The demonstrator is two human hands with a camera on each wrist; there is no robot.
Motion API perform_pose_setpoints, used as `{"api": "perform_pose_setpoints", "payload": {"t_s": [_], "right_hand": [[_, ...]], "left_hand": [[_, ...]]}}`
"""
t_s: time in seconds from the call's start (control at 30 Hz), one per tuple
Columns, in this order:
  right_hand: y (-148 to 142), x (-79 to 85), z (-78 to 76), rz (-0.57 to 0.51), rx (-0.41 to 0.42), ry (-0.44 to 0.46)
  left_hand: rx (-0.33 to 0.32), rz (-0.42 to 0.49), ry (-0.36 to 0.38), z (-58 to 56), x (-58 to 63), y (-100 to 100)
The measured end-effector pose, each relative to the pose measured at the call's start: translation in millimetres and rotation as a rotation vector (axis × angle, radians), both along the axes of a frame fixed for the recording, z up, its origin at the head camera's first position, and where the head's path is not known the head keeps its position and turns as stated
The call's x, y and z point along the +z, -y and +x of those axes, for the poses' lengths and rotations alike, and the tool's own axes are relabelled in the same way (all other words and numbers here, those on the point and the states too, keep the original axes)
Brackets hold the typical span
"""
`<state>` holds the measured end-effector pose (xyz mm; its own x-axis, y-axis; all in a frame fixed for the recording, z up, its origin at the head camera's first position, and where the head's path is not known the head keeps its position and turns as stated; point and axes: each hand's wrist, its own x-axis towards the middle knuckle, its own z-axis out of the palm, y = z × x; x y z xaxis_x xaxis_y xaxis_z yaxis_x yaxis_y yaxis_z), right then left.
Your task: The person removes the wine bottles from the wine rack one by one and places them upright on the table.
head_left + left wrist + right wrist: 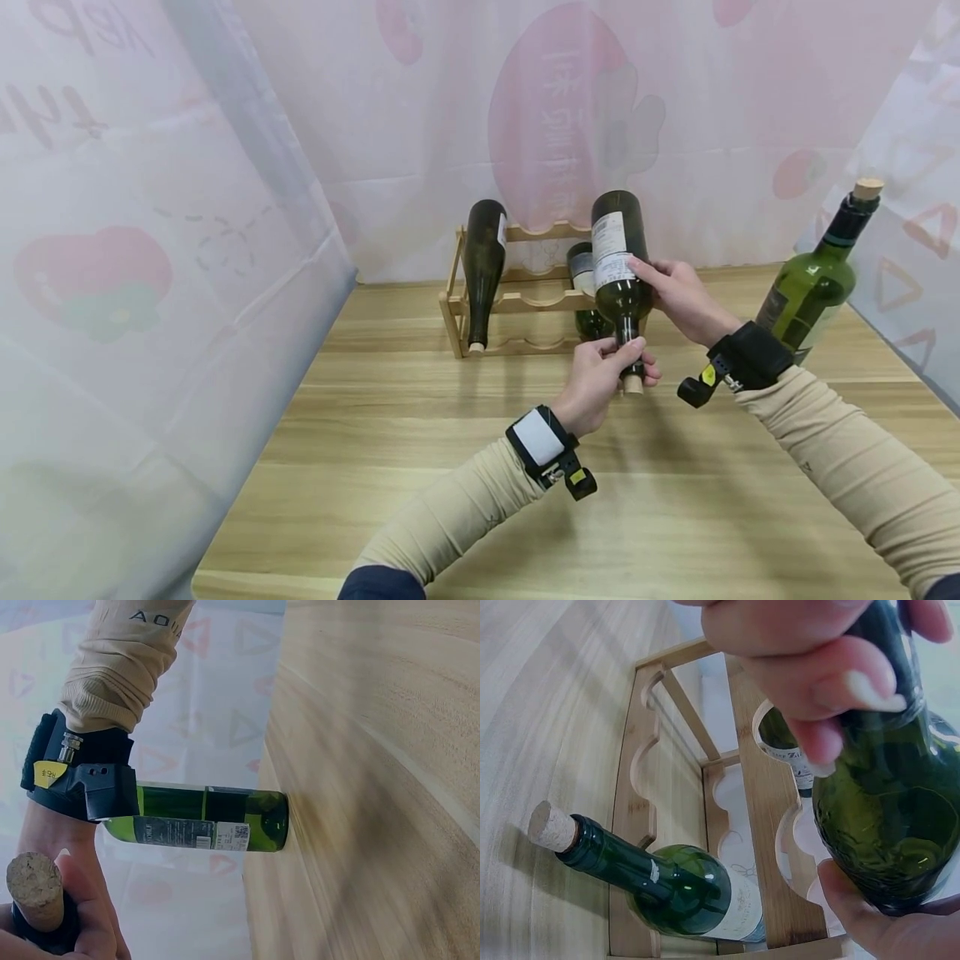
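A dark green wine bottle [628, 225] slants neck-down toward the person above the right part of the wooden rack [517, 304]. My left hand [592, 383] grips its neck just above the cork [633, 384]. Higher up, my right hand [684, 302] holds the body from the right, thumb across the white label. Close up in the right wrist view, fingers wrap the neck of the held bottle [889, 817], with the rack's scalloped rails beside it. Its cork end [36, 892] also shows in the left wrist view.
Another corked bottle [483, 267] lies in the rack's upper left slot. A bottle [690, 889] rests on the lower tier, partly behind the held one in the head view. An upright green bottle [813, 279] stands right, behind the right wrist. Printed curtains [420, 125] enclose the wooden table [360, 467].
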<state>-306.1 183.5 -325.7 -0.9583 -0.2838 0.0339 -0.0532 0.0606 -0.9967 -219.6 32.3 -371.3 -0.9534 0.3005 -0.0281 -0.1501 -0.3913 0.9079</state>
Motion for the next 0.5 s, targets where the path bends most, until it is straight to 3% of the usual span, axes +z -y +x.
{"api": "perform_pose_setpoints", "payload": {"t_s": [0.5], "right_hand": [[-7.0, -0.9, 2.3, -0.017, -0.016, 0.005]], "left_hand": [[0.009, 0.000, 0.010, 2.2, 0.2, -7.8]]}}
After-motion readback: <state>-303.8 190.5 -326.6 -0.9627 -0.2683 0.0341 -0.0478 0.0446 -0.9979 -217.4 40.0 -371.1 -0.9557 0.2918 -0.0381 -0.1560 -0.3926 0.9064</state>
